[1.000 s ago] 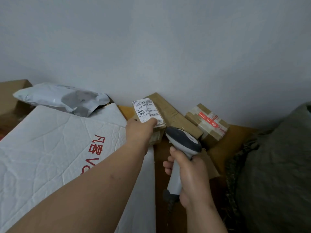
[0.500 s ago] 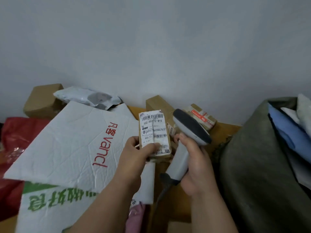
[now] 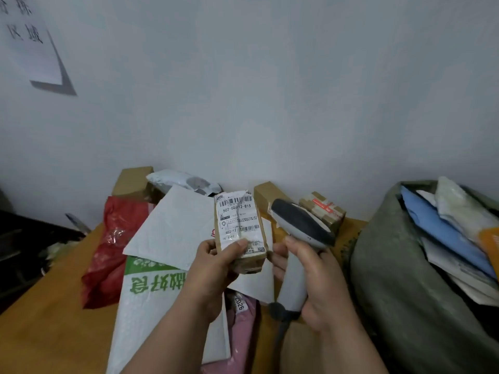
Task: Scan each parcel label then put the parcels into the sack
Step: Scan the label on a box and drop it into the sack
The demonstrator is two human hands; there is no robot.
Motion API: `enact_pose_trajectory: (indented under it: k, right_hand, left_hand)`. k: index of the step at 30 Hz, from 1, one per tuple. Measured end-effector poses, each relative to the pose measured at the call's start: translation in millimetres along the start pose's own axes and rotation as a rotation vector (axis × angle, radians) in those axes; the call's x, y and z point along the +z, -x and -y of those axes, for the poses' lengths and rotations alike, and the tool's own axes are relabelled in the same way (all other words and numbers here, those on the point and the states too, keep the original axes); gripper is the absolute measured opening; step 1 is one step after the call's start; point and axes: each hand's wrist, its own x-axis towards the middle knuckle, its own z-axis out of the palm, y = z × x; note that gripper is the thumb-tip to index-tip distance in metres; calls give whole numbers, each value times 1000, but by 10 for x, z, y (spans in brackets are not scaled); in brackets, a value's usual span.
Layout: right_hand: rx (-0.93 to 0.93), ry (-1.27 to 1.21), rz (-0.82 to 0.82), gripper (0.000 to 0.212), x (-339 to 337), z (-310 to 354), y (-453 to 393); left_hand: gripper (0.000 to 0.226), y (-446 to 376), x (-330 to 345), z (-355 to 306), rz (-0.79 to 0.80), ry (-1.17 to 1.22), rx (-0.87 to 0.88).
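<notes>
While my left hand (image 3: 213, 268) grips a small brown parcel (image 3: 241, 233) upright, thumb across its white label (image 3: 237, 217), my right hand (image 3: 316, 279) is curled round the grey scanner (image 3: 299, 225) handle just beside it, head tilted over the parcel. Open green sack (image 3: 405, 265) sits right of my right hand, parcels inside.

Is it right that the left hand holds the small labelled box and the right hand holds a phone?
Not quite. In the head view the right hand holds a barcode scanner, not a phone. The left hand does hold the small labelled box.
</notes>
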Motion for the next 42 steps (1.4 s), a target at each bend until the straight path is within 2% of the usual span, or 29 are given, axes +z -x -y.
enact_pose_trajectory:
  k: [4, 11, 14, 18, 23, 28, 30, 35, 39, 42]
  right_hand:
    - [-39, 228, -20, 11, 19, 3, 406]
    - [-99, 474, 140, 11, 169, 32, 1090]
    - [-123, 476, 141, 4, 203, 62, 1309]
    - [-158, 456, 128, 11, 212, 102, 1540]
    - [-181, 442, 130, 4, 132, 119, 1726]
    - [-213, 441, 121, 28, -5, 177, 1857]
    - [-215, 438, 114, 31, -55, 184, 1869]
    - [-194, 428, 87, 3, -264, 253, 1822]
    - [-189, 450, 92, 14, -487, 363, 1729]
    - [-177, 442, 121, 12, -679, 456, 1687]
  left_hand:
    - [63, 184, -268, -51, -76, -3, 58]
    - [49, 648, -583, -120, -113, 10, 179]
    - [49, 807, -631, -199, -102, -22, 224]
    - [48, 988, -674, -224, -94, -15, 263]
    - [49, 1104, -680, -209, -77, -6, 281]
    - [54, 1187, -554, -144, -84, -6, 293]
    - [58, 1200, -510, -133, -86, -1, 292]
    - [58, 1232, -293, -117, -92, -9, 311]
    - [56, 1269, -64, -61, -114, -37, 311]
    - [55, 1309, 148, 4, -123, -42, 313]
